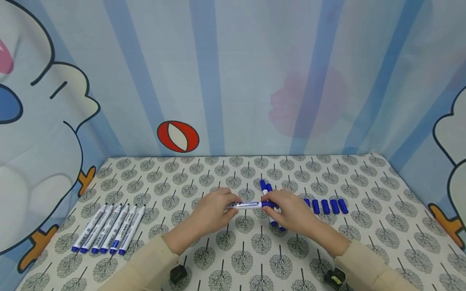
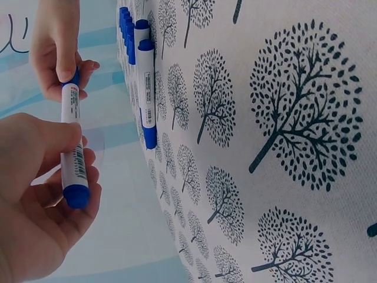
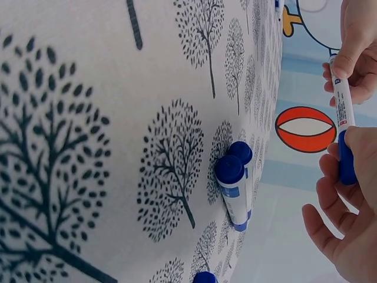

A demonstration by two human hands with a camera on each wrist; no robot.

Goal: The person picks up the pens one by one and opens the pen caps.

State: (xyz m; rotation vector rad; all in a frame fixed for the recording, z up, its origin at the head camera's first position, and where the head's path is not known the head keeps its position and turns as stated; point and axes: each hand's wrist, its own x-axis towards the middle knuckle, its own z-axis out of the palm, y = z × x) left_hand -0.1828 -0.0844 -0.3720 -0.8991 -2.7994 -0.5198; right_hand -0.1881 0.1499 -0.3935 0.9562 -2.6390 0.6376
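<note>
Above the tablecloth, a white marker (image 1: 249,205) with a blue cap is held between both hands. My left hand (image 1: 216,208) grips the white barrel near its blue tail end (image 2: 76,196), thumb on top and fingers beneath. The blue cap (image 3: 346,158) is pinched by my right hand (image 1: 291,210), and it sits against the barrel in the right wrist view. Two capped markers (image 3: 234,197) lie side by side on the cloth, partly hidden behind my right hand in the head view.
Several uncapped markers (image 1: 105,228) lie in a slanted row at the left, tips pointing away. Right of my right hand, several loose blue caps (image 1: 325,206) form a row. A tree-print cloth (image 1: 242,258) covers the table, with a patterned curtain (image 1: 240,81) behind.
</note>
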